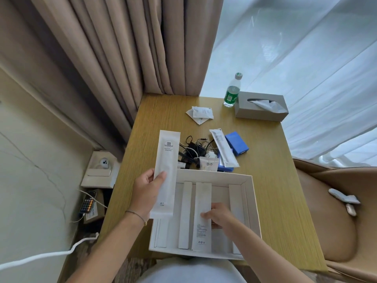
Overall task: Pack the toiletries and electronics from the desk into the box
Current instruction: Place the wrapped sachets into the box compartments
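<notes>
Phone [88, 202]: lit screen, on a low stand left of the desk, cable attached.
Left hand [147, 189]: thumb and fingers grip a long white sachet [165, 172], held upright above the box's left edge.
Box [250, 203]: shallow, white, open, at the desk's near edge; long white dividers inside.
Flat white packet [202, 203]: lies lengthwise in the box's middle section.
Right hand [219, 215]: inside the box, fingers curled, fingertips pinching the flat white packet's right edge.
Desk [271, 180]: wood grain.
Tangle of black and white cables and chargers [193, 150]: just behind the box.
Small white pouch [208, 164]: beside the tangle, touching the box's far wall.
Sealed toothbrush packet [223, 148]: rests tilted across a blue box [237, 142].
Crumpled white sachets [200, 114]: farther back.
Green-label water bottle [232, 90]: upright, just beside a grey tissue box [261, 106].
</notes>
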The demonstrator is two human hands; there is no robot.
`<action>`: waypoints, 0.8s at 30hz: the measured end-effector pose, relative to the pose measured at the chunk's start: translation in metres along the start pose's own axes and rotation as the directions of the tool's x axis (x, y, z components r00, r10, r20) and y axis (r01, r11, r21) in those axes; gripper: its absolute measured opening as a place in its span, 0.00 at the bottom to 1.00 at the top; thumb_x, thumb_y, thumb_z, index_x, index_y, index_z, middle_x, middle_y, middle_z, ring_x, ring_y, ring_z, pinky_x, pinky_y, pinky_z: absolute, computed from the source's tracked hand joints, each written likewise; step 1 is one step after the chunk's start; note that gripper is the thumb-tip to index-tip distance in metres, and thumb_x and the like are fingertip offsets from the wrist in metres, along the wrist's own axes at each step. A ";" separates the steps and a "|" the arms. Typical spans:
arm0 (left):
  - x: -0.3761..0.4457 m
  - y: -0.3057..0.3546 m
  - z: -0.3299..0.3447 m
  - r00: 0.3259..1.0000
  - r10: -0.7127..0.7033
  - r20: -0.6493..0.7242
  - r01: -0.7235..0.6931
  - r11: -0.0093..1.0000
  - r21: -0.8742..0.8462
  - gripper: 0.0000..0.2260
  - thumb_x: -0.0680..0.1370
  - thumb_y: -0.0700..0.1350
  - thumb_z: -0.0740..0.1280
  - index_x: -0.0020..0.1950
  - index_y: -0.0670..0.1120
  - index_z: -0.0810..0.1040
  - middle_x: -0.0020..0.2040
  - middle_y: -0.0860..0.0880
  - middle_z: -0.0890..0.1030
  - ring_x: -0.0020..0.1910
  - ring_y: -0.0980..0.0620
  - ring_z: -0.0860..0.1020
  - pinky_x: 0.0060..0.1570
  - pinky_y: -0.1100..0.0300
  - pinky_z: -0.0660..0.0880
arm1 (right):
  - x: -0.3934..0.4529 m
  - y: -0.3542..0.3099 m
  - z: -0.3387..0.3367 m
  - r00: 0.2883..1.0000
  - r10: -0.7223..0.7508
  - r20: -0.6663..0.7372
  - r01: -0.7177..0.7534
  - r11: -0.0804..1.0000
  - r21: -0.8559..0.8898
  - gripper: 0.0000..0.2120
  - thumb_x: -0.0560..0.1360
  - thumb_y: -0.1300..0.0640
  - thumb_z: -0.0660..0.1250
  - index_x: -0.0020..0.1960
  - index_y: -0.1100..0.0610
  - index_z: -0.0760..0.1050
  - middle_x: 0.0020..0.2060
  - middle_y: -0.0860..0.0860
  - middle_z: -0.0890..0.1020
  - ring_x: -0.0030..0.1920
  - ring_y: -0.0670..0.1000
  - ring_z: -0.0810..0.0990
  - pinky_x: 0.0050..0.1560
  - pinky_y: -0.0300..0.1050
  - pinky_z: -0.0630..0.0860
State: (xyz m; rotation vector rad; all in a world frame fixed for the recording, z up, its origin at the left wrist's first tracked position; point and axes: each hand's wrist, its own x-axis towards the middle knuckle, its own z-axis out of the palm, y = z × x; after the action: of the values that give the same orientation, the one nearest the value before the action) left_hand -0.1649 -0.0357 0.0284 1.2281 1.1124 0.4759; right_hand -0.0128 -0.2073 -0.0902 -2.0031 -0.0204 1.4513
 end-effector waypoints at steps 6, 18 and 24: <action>-0.010 -0.005 -0.009 1.000 -0.020 0.011 0.020 1.000 -0.006 0.07 0.79 0.48 0.70 0.43 0.59 0.85 0.44 0.53 0.87 0.43 0.52 0.86 0.41 0.56 0.83 | 0.011 -0.002 0.006 0.999 -0.029 -0.034 0.025 0.992 -0.126 0.09 0.75 0.63 0.74 0.54 0.61 0.83 0.49 0.55 0.87 0.50 0.55 0.86 0.53 0.52 0.84; -0.022 -0.010 0.000 0.969 -0.143 0.202 0.141 0.990 0.021 0.05 0.80 0.43 0.68 0.51 0.48 0.85 0.46 0.46 0.88 0.44 0.47 0.86 0.38 0.57 0.82 | 0.008 0.000 0.010 0.972 -0.207 -0.107 0.100 0.786 -0.610 0.11 0.73 0.44 0.74 0.44 0.51 0.80 0.39 0.46 0.85 0.38 0.47 0.84 0.45 0.47 0.84; -0.026 -0.012 0.003 0.836 -0.351 0.422 0.284 0.934 0.215 0.06 0.79 0.41 0.69 0.52 0.41 0.85 0.42 0.44 0.87 0.38 0.46 0.85 0.35 0.56 0.80 | -0.003 -0.003 0.001 0.949 -0.250 -0.193 0.078 0.777 -0.624 0.15 0.76 0.44 0.68 0.39 0.53 0.76 0.34 0.49 0.81 0.36 0.49 0.80 0.37 0.46 0.75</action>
State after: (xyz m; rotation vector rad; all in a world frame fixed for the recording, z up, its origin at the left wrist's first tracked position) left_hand -0.1766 -0.0619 0.0274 1.1686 0.9267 -0.1527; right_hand -0.0137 -0.2054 -0.0862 -2.6248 -0.6150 1.1277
